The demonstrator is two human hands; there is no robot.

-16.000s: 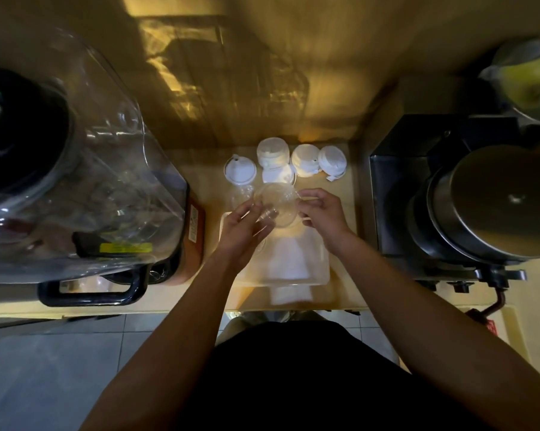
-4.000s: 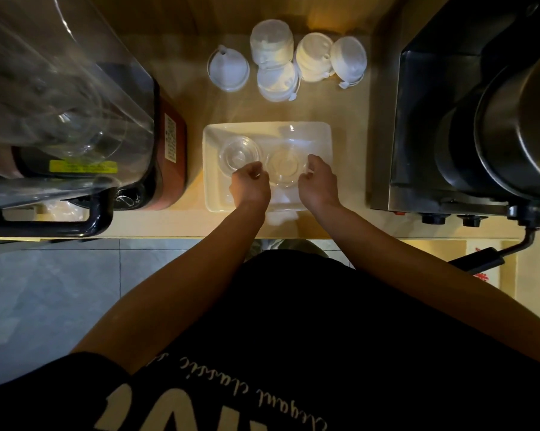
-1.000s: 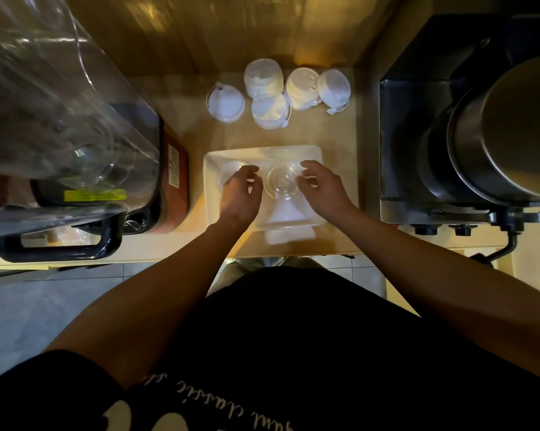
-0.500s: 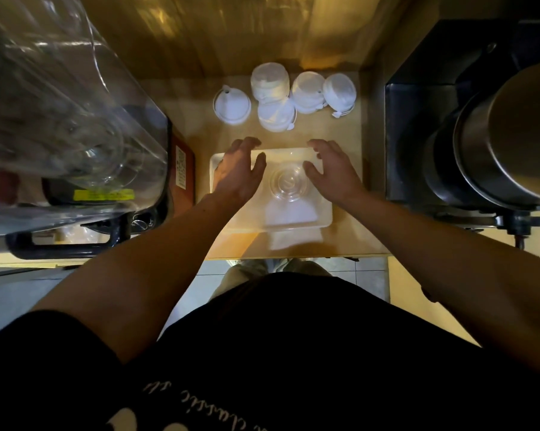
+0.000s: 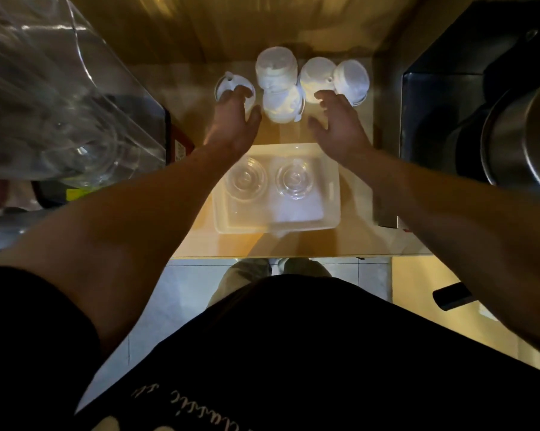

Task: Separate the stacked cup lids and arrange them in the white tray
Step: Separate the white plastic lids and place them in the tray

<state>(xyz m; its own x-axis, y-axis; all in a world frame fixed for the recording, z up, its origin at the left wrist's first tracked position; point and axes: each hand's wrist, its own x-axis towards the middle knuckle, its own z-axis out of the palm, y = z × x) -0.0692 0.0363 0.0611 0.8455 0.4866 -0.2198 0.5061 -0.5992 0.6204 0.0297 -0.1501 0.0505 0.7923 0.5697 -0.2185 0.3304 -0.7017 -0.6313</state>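
On the wooden counter in front of me sits the white tray, and two clear cup lids lie side by side in its far half: the left clear lid and the right clear lid, close but not touching. Both my hands are past the tray's far edge, empty and spread. My left hand has its fingertips over a single white lid lying flat on the counter (whether they actually touch it, I cannot tell). My right hand is open too, fingers curled loosely beside the white lid stacks, with nothing held. The nearest stack stands between my two hands, just off my left thumb. A big clear blender jar fills the left side, and a steel pot on a dark appliance stands to the right.
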